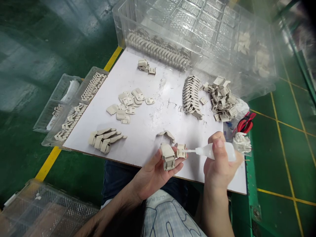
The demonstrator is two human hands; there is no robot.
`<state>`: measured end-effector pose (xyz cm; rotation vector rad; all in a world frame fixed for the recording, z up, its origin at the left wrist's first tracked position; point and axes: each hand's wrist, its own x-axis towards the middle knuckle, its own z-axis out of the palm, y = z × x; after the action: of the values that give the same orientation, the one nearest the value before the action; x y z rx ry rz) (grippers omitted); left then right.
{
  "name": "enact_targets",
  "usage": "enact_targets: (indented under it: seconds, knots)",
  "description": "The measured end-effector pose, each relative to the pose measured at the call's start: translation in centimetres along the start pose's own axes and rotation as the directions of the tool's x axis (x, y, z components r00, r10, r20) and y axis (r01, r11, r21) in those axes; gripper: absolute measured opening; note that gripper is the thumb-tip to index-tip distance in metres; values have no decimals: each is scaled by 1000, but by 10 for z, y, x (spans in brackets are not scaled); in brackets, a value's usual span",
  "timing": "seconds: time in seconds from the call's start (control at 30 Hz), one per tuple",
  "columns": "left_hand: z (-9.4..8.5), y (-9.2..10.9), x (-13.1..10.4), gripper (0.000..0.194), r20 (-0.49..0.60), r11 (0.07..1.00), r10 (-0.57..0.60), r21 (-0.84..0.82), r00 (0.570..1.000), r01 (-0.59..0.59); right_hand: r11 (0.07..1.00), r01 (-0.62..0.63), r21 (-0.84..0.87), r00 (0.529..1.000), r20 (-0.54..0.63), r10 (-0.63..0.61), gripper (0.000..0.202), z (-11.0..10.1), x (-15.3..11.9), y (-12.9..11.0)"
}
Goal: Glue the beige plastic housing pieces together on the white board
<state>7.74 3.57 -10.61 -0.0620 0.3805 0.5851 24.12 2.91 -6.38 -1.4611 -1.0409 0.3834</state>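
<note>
My left hand (159, 171) is closed around a beige plastic part (168, 157) with a curved top and a slotted end. A smaller slotted beige piece (181, 150) rests at its fingertips. My right hand (219, 161) grips a white squeeze bottle (229, 151), thumb on top. The bottle lies sideways, its thin nozzle pointing left, with the tip at or very near the small piece; actual contact cannot be made out. Just beyond my left hand, a single curved beige part (166, 134) lies on the white board (158, 121).
Loose flat beige pieces (127, 102), a stacked row (191, 97) and a heap of parts (222, 97) lie on the board. Joined parts (105, 140) sit front left. Clear compartment boxes (197, 19) stand behind, trays (74, 108) left. Red-handled pliers (245, 123) lie right.
</note>
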Motion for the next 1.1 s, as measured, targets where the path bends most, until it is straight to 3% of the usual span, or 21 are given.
enact_targets:
  seconds: [0.7,0.8,0.9,1.0,1.1]
  knots:
    - [3,1,-1,38,-16,999,-10,-33,1000,10,999,5,46,999,-53,-3,42,-8,0,6]
    - [2,2,-1,39,-6,1000,-16,-22,1000,16,997,-13,77,992,-127,23,42,-9,4,10]
    - [1,2,-1,39,2,1000,-20,-17,1000,20,980,-94,177,969,-212,131,43,-11,9,21]
    - [0,2,0,40,-6,1000,-17,-24,1000,17,944,-272,185,949,-111,295,47,-15,12,37]
    - [0,1,0,41,-24,999,-15,-31,1000,15,929,-361,-80,928,65,366,40,-18,11,50]
